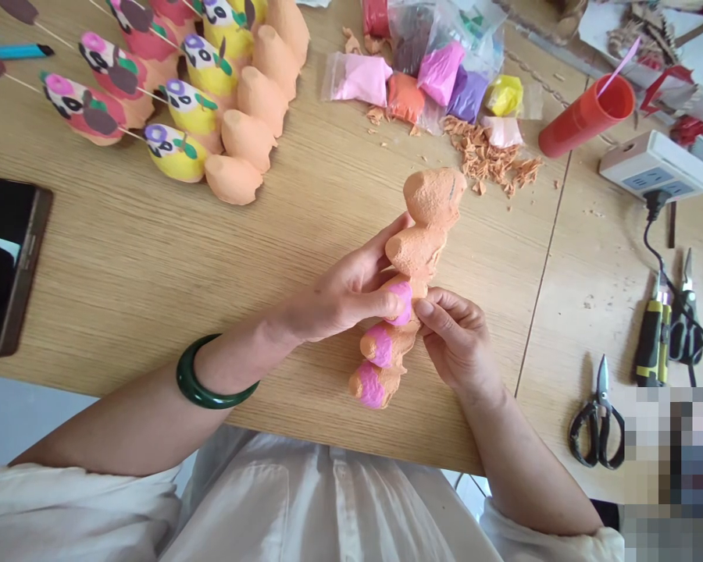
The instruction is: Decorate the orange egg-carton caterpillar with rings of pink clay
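Above the table I hold an orange egg-carton strip (425, 254), a row of joined rounded cones with a ragged edge. Pink clay patches (379, 346) cover part of three cones nearest me; the two far cones are bare orange. My left hand (351, 293) is closed around the strip from the left, its thumb pressing on the third pink patch and its other fingers partly hidden behind. My right hand (457, 332) pinches the strip's right edge beside that patch, thumb over curled fingers. Whether a bit of clay is between those fingertips I cannot tell.
Decorated carton rows (181, 152) and a plain orange row (246, 140) stand at upper left. Bagged coloured clay (360, 78) and orange scraps (486, 156) lie beyond my hands. A phone (12, 265), red cup (589, 117), power strip (659, 164) and scissors (598, 421) sit around.
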Available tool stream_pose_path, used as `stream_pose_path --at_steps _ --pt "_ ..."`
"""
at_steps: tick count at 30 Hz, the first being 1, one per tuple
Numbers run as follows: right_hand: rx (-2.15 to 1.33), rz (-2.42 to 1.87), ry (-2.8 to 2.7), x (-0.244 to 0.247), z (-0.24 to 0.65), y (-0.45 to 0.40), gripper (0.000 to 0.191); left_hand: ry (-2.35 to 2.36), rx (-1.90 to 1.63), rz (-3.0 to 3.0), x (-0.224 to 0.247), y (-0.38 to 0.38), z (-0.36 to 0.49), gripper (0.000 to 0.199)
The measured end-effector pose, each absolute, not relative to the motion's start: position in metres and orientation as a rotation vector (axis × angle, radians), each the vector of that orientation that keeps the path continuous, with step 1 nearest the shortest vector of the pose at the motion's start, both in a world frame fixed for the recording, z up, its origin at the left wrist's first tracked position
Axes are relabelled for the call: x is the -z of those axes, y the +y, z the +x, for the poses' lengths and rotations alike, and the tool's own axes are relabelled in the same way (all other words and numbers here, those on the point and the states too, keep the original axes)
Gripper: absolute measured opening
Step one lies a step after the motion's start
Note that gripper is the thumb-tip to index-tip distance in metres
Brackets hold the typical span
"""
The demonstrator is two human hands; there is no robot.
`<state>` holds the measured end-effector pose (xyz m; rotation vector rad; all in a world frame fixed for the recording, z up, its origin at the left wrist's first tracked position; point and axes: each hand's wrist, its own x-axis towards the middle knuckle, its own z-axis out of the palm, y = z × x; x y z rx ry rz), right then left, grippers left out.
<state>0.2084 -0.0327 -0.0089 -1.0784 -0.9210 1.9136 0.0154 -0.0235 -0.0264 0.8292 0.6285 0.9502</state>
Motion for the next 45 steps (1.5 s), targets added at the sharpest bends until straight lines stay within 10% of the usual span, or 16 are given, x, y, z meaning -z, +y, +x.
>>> stream_pose_path --at_steps 45 --pt "-1.872 -1.150 -0.934 0.0102 0.2091 -0.0314 0.033 0.650 -0.986 0.868 0.0221 -0.0257 0.0182 0.097"
